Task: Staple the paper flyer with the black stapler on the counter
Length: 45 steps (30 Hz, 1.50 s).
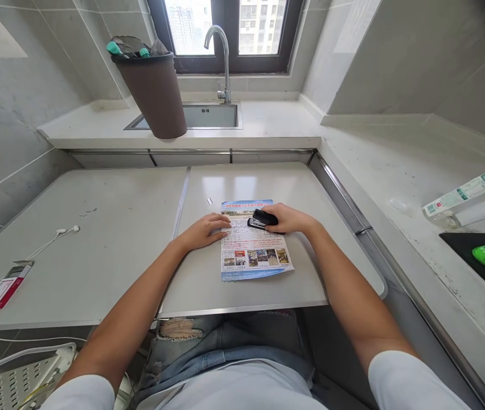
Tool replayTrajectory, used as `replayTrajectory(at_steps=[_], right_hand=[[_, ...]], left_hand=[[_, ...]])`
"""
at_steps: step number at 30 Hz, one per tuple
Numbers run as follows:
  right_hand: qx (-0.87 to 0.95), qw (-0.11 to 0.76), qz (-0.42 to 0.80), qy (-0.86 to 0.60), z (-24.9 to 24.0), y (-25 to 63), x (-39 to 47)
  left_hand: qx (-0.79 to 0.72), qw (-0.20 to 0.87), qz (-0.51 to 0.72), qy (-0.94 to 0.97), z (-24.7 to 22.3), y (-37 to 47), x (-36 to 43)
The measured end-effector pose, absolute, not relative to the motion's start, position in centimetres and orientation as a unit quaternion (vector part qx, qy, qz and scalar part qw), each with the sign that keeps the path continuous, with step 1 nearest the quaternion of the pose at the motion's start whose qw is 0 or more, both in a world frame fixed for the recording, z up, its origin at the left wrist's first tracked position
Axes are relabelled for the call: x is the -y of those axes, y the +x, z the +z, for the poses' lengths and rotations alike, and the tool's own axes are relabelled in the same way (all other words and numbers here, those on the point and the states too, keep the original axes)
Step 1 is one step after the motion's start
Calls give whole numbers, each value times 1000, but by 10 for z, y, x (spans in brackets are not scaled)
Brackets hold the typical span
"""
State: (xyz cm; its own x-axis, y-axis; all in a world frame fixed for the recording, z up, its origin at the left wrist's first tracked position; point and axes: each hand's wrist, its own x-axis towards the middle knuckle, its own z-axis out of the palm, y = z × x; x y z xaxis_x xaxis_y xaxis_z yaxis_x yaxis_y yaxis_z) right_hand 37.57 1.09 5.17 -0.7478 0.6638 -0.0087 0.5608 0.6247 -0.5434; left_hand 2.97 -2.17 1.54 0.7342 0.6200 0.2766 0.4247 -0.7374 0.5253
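A printed flyer (242,236) with blue borders and a row of small photos lies flat on the pale folding table (202,290). My left hand (206,230) rests at its left edge, fingers stretched out and touching the paper, with nothing held. In my right hand (288,218) is a black stapler (259,218), lying across the upper right part of the flyer. Its jaws point left and are parted, and my fingers hide its rear end. Whether any paper sits between the jaws, I cannot tell.
A small pale strip (209,201) lies behind the flyer. White cables (50,245) and a red-and-white box (7,286) are at the table's left. Beyond stand a brown bin (155,94), a sink (217,117) and a tap (226,62). A clear bottle (464,193) lies on the right counter.
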Motion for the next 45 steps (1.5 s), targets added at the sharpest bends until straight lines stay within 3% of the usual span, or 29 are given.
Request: replayTrajectory(at_steps=[12,21,29,45], right_hand=[[894,175,248,-330,40,354,-10],[803,129,469,-344,51,400,-22],[694,139,601,-371,46,417,-27],[628,140,604,-469,37,412,-38]], left_hand=[[-334,196,196,901,16,35,22],[-399,167,187,882,13,48,28],[-430,187,193,862,14,53,29],[-469,217,246,820,7,61,27]])
